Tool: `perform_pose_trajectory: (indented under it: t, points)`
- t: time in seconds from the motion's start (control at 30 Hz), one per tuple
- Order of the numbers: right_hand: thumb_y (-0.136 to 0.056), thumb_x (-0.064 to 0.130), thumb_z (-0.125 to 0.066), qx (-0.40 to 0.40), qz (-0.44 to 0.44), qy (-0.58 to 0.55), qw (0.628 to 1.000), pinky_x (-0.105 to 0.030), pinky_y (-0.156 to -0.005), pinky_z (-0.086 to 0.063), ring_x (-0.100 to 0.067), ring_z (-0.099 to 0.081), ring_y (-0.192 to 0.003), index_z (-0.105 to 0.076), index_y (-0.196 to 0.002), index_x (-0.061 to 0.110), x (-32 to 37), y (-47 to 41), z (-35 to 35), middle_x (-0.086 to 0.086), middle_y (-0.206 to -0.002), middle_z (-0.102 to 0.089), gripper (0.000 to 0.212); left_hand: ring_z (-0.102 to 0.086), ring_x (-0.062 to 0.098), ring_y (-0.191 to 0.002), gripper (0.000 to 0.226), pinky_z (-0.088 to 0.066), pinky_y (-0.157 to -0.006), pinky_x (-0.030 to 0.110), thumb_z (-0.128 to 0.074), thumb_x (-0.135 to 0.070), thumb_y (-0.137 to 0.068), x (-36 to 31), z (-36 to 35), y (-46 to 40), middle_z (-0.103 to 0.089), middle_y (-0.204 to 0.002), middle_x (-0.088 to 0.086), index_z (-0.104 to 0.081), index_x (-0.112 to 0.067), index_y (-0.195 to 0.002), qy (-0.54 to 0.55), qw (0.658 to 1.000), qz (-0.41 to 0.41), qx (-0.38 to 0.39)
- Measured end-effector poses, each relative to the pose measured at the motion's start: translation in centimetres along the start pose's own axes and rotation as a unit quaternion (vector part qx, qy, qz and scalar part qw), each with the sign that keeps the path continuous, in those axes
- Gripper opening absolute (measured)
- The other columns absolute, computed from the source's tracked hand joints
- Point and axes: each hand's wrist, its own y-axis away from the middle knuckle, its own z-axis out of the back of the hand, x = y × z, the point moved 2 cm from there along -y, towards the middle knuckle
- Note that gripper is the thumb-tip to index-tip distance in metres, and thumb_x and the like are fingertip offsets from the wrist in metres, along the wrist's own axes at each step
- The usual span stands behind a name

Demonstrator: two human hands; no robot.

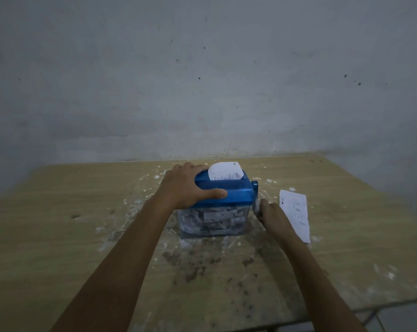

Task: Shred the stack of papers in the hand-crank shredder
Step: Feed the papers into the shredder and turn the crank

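Our left hand (190, 185) is clamped over the blue lid (226, 191) of the hand-crank shredder (217, 204), thumb along the near edge and fingers curled over the far one, pinning it to the surface (82, 224). Our right hand (272, 213) is at the crank (255, 195) on the shredder's right side and seems to grip its handle, though blur there hides the fingers.

A sheet of paper (224, 171) stands partly fed in the slot on top, curling toward the far side. The clear bin (212, 221) below looks nearly full of strips. That is our main worry: packed strips could back up under the cutters and jam the crank. Forcing it might then tip or slide the shredder if the left hand eases off.

The remaining papers (296, 214) lie just beside the right hand; we cannot tell how many. Our wrist could brush them off the surface's edge while cranking.
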Motion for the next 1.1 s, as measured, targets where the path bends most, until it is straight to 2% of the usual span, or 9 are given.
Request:
perform_pose_trajectory:
  t: [0.07,0.17,0.33,0.4,0.6,0.7,0.8,0.93,1.1]
  points:
    - [-0.103,0.017,-0.037,-0.032,0.001,-0.022,0.999,-0.026,-0.07,-0.04,-0.018,-0.051,-0.083,-0.044,-0.097,0.017,-0.3,0.9,0.0,-0.012,-0.104,-0.06,0.009,-0.046,0.021,-0.121,0.126,-0.041,-0.102,0.043,-0.034,-0.103,-0.044,0.0,0.1,-0.1,-0.05,-0.138,-0.005,-0.04,-0.034,-0.149,-0.005,1.0,0.003,0.006]
    - [-0.103,0.022,-0.031,-0.064,-0.029,-0.176,0.982,-0.031,-0.066,-0.038,-0.02,-0.05,-0.076,-0.054,-0.091,0.015,-0.5,1.9,0.7,-0.009,-0.089,-0.058,0.027,-0.045,0.022,-0.122,0.123,-0.04,-0.103,0.044,-0.04,-0.101,-0.049,0.0,0.2,-0.3,-0.048,-0.139,-0.004,-0.038,-0.032,-0.15,-0.015,1.0,0.005,0.024]
    - [-0.095,0.045,-0.04,-0.107,-0.074,-0.445,0.886,-0.035,-0.061,-0.028,-0.013,-0.035,-0.056,-0.048,-0.065,0.024,1.0,2.3,2.5,0.006,-0.056,-0.041,0.038,-0.042,0.024,-0.124,0.113,-0.038,-0.106,0.047,-0.047,-0.096,-0.057,-0.1,0.6,-0.4,-0.045,-0.139,-0.002,-0.034,-0.035,-0.151,-0.03,0.999,-0.003,0.043]
    - [-0.089,0.052,-0.042,-0.145,-0.079,-0.467,0.869,-0.035,-0.059,-0.026,-0.013,-0.031,-0.052,-0.045,-0.061,0.023,1.8,1.8,3.7,0.005,-0.052,-0.036,0.04,-0.042,0.025,-0.123,0.109,-0.038,-0.106,0.049,-0.05,-0.095,-0.062,-0.1,0.6,-0.5,-0.044,-0.137,-0.002,-0.033,-0.036,-0.152,-0.034,0.998,-0.012,0.056]
    - [-0.094,0.022,-0.042,-0.246,-0.044,-0.405,0.88,-0.027,-0.05,-0.029,-0.009,-0.034,-0.043,-0.046,-0.049,0.016,4.1,-2.1,8.1,0.01,-0.037,-0.04,0.046,-0.039,0.022,-0.122,0.112,-0.035,-0.107,0.048,-0.043,-0.098,-0.057,0.3,0.1,-0.7,-0.043,-0.133,-0.006,-0.034,-0.039,-0.151,-0.015,0.998,-0.023,0.052]
    - [-0.092,0.022,-0.041,-0.228,-0.041,-0.395,0.889,-0.027,-0.048,-0.029,-0.01,-0.034,-0.042,-0.043,-0.049,0.013,4.2,-4.1,8.8,0.009,-0.039,-0.042,0.044,-0.039,0.024,-0.125,0.117,-0.035,-0.108,0.05,-0.038,-0.1,-0.054,0.1,0.1,-1.0,-0.044,-0.137,-0.004,-0.034,-0.037,-0.152,-0.024,0.998,-0.017,0.048]
    - [-0.091,0.027,-0.035,-0.178,-0.042,-0.39,0.903,-0.027,-0.052,-0.04,-0.013,-0.049,-0.047,-0.053,-0.053,0.009,4.4,-6.2,8.6,-0.001,-0.051,-0.059,0.045,-0.039,0.023,-0.124,0.11,-0.035,-0.107,0.049,-0.043,-0.096,-0.058,0.2,0.2,-1.0,-0.044,-0.136,-0.005,-0.036,-0.037,-0.151,-0.016,0.998,-0.025,0.049]
    - [-0.091,0.03,-0.029,-0.066,-0.074,-0.383,0.918,-0.023,-0.047,-0.029,-0.019,-0.037,-0.048,-0.046,-0.05,0.012,4.0,-8.7,7.0,0.0,-0.045,-0.047,0.047,-0.04,0.022,-0.12,0.114,-0.036,-0.106,0.047,-0.036,-0.1,-0.053,0.4,0.1,-1.0,-0.045,-0.133,-0.005,-0.037,-0.038,-0.15,-0.015,0.999,-0.029,0.042]
    - [-0.098,0.029,-0.032,0.049,-0.133,-0.307,0.941,-0.025,-0.051,-0.031,-0.016,-0.033,-0.054,-0.043,-0.078,0.014,1.9,-8.4,2.8,-0.005,-0.067,-0.041,0.028,-0.042,0.021,-0.117,0.117,-0.038,-0.104,0.047,-0.034,-0.101,-0.05,0.4,-0.1,-0.8,-0.046,-0.126,-0.006,-0.039,-0.038,-0.148,-0.015,1.0,-0.019,0.018]
